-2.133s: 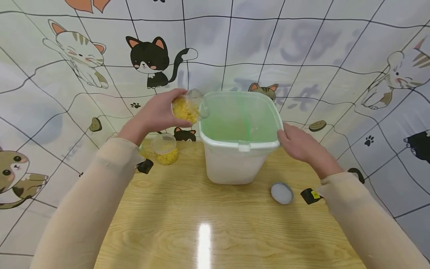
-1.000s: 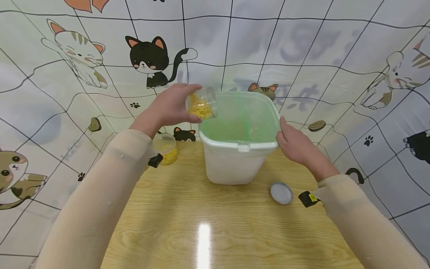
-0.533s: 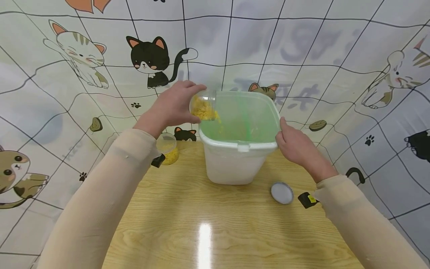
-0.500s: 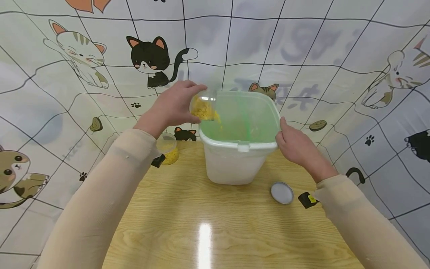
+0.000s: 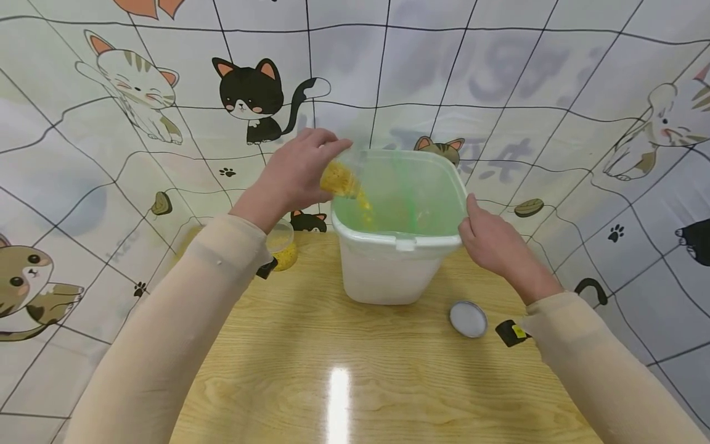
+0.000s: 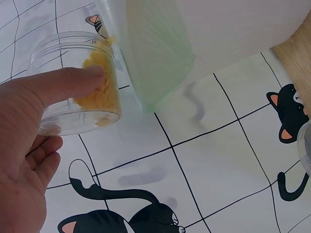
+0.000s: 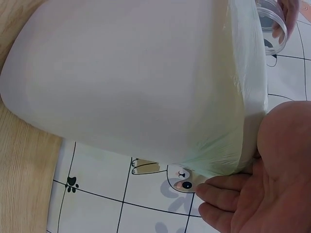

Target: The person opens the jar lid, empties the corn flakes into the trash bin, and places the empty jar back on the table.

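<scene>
My left hand (image 5: 299, 172) grips a clear plastic jar (image 6: 73, 121), tilted over the left rim of a white bin (image 5: 388, 271). Yellow flakes (image 5: 365, 209) spill from its mouth and fall into the bin. In the left wrist view the thumb lies across the jar's side, and yellow flakes (image 6: 99, 94) are heaped along one wall. A thin green bag (image 5: 432, 191) lines the bin and folds over its rim. My right hand (image 5: 490, 237) holds the bin's right rim, with its fingers under the rim in the right wrist view.
Behind my left wrist stands a second clear jar (image 5: 284, 250) of yellow bits, partly hidden by the sleeve. A round lid (image 5: 468, 319) lies right of the bin on the wooden table (image 5: 288, 351). A cat-patterned sheet (image 5: 355, 68) hangs close behind and at both sides.
My left hand has carried the jar rightward to the bin's rim and tipped it further. Yellow flakes began spilling half a second ago and now fall in a thicker stream. The right hand stays put.
</scene>
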`<action>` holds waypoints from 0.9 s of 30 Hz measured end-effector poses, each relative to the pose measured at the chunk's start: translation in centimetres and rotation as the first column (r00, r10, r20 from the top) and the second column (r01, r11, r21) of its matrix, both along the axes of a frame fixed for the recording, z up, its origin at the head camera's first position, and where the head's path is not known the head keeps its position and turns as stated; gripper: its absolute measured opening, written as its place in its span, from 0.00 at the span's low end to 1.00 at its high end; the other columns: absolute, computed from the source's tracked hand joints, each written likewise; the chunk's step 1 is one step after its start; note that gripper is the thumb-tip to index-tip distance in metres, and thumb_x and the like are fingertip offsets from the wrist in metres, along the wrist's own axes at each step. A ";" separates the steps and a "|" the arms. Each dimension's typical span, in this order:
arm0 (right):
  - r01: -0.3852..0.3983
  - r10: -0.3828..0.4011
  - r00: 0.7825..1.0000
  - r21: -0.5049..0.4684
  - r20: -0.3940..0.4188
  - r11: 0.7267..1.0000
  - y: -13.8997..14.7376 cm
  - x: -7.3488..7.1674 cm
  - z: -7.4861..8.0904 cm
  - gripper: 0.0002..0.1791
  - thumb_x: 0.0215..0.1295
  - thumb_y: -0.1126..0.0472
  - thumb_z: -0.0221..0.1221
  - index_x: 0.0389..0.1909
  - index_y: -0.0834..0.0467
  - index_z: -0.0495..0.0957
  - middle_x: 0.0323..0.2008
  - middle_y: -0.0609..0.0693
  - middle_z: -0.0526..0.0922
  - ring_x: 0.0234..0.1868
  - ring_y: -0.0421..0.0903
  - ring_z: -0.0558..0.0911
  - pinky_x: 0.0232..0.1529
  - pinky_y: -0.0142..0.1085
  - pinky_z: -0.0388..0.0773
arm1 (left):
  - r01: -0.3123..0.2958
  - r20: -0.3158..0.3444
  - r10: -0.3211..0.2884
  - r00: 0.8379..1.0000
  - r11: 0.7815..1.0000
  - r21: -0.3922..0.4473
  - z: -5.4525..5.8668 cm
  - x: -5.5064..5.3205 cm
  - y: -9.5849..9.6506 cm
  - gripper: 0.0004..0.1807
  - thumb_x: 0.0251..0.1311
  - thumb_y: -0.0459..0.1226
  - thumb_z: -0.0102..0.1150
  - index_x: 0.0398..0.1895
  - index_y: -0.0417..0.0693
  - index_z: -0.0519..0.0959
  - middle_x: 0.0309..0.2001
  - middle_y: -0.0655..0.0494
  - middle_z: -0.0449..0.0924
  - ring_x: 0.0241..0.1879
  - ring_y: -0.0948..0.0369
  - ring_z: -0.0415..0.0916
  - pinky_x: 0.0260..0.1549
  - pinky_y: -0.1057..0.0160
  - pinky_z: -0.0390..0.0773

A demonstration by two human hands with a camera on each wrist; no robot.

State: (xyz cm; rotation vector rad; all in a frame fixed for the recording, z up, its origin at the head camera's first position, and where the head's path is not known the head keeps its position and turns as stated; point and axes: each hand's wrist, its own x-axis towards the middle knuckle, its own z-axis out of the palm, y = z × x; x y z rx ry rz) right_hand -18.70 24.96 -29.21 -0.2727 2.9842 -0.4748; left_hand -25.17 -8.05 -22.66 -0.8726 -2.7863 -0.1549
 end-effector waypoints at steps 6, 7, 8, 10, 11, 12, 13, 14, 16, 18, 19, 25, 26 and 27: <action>0.007 -0.007 1.000 0.011 0.008 1.000 -0.1 0.0 0.0 0.35 0.73 0.57 0.23 0.74 0.69 0.28 0.32 0.59 0.71 0.25 0.50 0.69 0.42 0.48 0.71 | 0.015 -0.036 -0.015 0.999 1.000 0.005 -0.3 -0.1 0.0 0.46 0.50 0.41 0.72 0.74 0.57 0.60 0.69 0.51 0.64 0.69 0.51 0.59 0.65 0.49 0.69; 0.008 -0.008 1.000 0.013 0.008 1.000 -0.1 0.0 0.0 0.35 0.73 0.57 0.23 0.74 0.69 0.27 0.32 0.59 0.70 0.25 0.49 0.68 0.42 0.47 0.71 | 0.018 -0.043 -0.018 0.999 1.000 0.007 -0.3 -0.1 0.0 0.46 0.50 0.40 0.71 0.74 0.57 0.60 0.69 0.51 0.64 0.69 0.51 0.59 0.65 0.50 0.70; 0.009 -0.009 1.000 0.013 0.006 1.000 -0.1 0.0 0.0 0.35 0.72 0.57 0.23 0.74 0.69 0.27 0.31 0.58 0.70 0.24 0.49 0.68 0.41 0.47 0.71 | 0.021 -0.047 -0.021 0.999 1.000 0.008 -0.3 -0.1 0.0 0.46 0.50 0.40 0.71 0.74 0.57 0.60 0.69 0.51 0.64 0.69 0.51 0.59 0.65 0.50 0.70; 0.008 -0.008 1.000 0.012 -0.002 1.000 -0.1 0.0 0.0 0.35 0.72 0.57 0.23 0.74 0.69 0.27 0.31 0.59 0.70 0.25 0.50 0.69 0.41 0.47 0.71 | 0.025 -0.054 -0.024 0.998 1.000 0.010 -0.3 -0.1 0.0 0.45 0.51 0.40 0.71 0.74 0.57 0.60 0.69 0.51 0.64 0.69 0.51 0.59 0.65 0.50 0.70; 0.006 -0.006 1.000 0.009 -0.007 1.000 -0.1 0.0 0.0 0.35 0.72 0.57 0.23 0.74 0.69 0.28 0.33 0.60 0.71 0.26 0.50 0.69 0.41 0.47 0.71 | 0.026 -0.059 -0.025 0.998 1.000 0.012 -0.3 -0.1 0.0 0.45 0.51 0.40 0.71 0.73 0.57 0.61 0.68 0.51 0.65 0.69 0.51 0.59 0.65 0.50 0.70; 0.003 -0.003 1.000 0.006 -0.011 1.000 -0.1 0.1 -0.1 0.35 0.72 0.57 0.23 0.74 0.69 0.28 0.35 0.61 0.72 0.27 0.50 0.70 0.41 0.47 0.71 | 0.025 -0.061 -0.025 0.998 1.000 0.012 -0.4 -0.1 0.0 0.45 0.51 0.39 0.71 0.73 0.57 0.61 0.68 0.51 0.64 0.69 0.51 0.59 0.65 0.50 0.70; 0.005 -0.005 1.000 0.002 -0.011 1.000 -0.1 0.1 0.0 0.35 0.72 0.57 0.23 0.74 0.69 0.28 0.35 0.61 0.72 0.26 0.50 0.70 0.41 0.47 0.71 | 0.025 -0.065 -0.024 0.998 1.000 0.012 -0.3 -0.1 0.0 0.45 0.51 0.39 0.71 0.73 0.57 0.61 0.68 0.51 0.64 0.69 0.51 0.59 0.64 0.50 0.70; 0.004 -0.004 1.000 -0.003 -0.012 1.000 0.0 0.1 0.0 0.35 0.73 0.57 0.23 0.74 0.68 0.28 0.35 0.61 0.72 0.26 0.50 0.70 0.41 0.47 0.71 | 0.022 -0.064 -0.022 0.998 1.000 0.009 -0.2 -0.2 0.0 0.45 0.51 0.39 0.70 0.74 0.58 0.60 0.69 0.51 0.64 0.69 0.51 0.59 0.65 0.50 0.70; 0.004 -0.004 1.000 -0.006 -0.012 1.000 0.0 0.1 0.0 0.35 0.73 0.57 0.23 0.74 0.68 0.27 0.36 0.61 0.72 0.26 0.50 0.69 0.41 0.46 0.71 | 0.020 -0.067 -0.019 0.998 1.000 0.006 -0.1 -0.2 0.1 0.45 0.51 0.38 0.70 0.74 0.58 0.60 0.69 0.51 0.64 0.69 0.52 0.59 0.64 0.50 0.71; 0.008 -0.008 1.000 -0.007 -0.006 1.000 0.1 0.1 0.0 0.35 0.73 0.56 0.23 0.74 0.67 0.27 0.36 0.61 0.72 0.26 0.50 0.69 0.41 0.46 0.70 | 0.023 -0.065 -0.023 0.998 1.000 0.007 -0.1 -0.2 0.1 0.46 0.51 0.37 0.69 0.74 0.58 0.60 0.69 0.51 0.63 0.70 0.52 0.58 0.64 0.50 0.71; 0.009 -0.009 1.000 -0.008 -0.004 1.000 0.1 0.1 0.0 0.35 0.73 0.56 0.23 0.74 0.67 0.26 0.39 0.63 0.73 0.27 0.50 0.69 0.42 0.46 0.70 | 0.026 -0.065 -0.026 0.998 1.000 0.007 -0.1 -0.2 0.1 0.46 0.50 0.37 0.70 0.74 0.58 0.60 0.69 0.51 0.63 0.70 0.52 0.58 0.64 0.50 0.71; 0.009 -0.009 1.000 -0.014 -0.004 1.000 0.1 0.1 -0.2 0.35 0.74 0.56 0.24 0.74 0.67 0.26 0.52 0.68 0.73 0.34 0.52 0.72 0.46 0.49 0.70 | 0.042 -0.070 -0.042 0.997 0.999 0.009 -0.3 -0.3 0.3 0.47 0.49 0.36 0.70 0.74 0.58 0.60 0.69 0.50 0.64 0.70 0.51 0.58 0.64 0.50 0.71; 0.012 -0.013 1.000 -0.015 -0.004 1.000 0.0 0.1 -0.2 0.35 0.74 0.56 0.24 0.74 0.67 0.26 0.47 0.66 0.74 0.32 0.52 0.72 0.45 0.48 0.71 | 0.043 -0.073 -0.042 0.996 0.999 0.009 -0.3 -0.2 0.3 0.47 0.49 0.36 0.70 0.74 0.58 0.60 0.69 0.50 0.64 0.71 0.51 0.57 0.64 0.50 0.71; 0.017 -0.017 1.000 -0.015 -0.002 1.000 0.0 0.1 -0.2 0.35 0.74 0.55 0.24 0.74 0.66 0.26 0.42 0.64 0.74 0.29 0.51 0.72 0.43 0.47 0.71 | 0.044 -0.075 -0.043 0.996 0.999 0.008 -0.3 -0.2 0.3 0.47 0.48 0.35 0.70 0.74 0.58 0.60 0.69 0.50 0.64 0.71 0.51 0.57 0.64 0.50 0.71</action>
